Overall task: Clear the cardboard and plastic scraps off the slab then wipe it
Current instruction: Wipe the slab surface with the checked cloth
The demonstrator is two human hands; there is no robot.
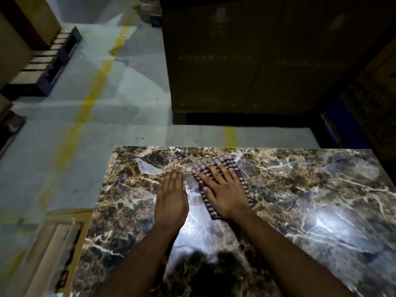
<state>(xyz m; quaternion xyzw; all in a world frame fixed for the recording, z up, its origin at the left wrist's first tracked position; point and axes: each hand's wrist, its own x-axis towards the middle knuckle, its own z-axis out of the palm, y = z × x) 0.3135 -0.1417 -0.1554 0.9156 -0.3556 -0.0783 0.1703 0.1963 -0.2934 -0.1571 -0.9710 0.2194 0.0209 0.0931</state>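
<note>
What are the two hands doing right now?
Left hand: open, flat on the slab.
Right hand: open, pressing the checked cloth.

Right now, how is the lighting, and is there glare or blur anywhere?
Head view: dim surroundings, boxes at the back nearly black; bright glare on the slab near both hands; a head shadow at its near edge; edges bend from the wide lens; little blur.

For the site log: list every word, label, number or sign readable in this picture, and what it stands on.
No text can be read.
Large cardboard box beyond the slab: a faint row of print, too dark and blurred to read.
Checked cloth under the right hand: pattern only, no lettering.
Floor: yellow painted lines, no words.
</note>
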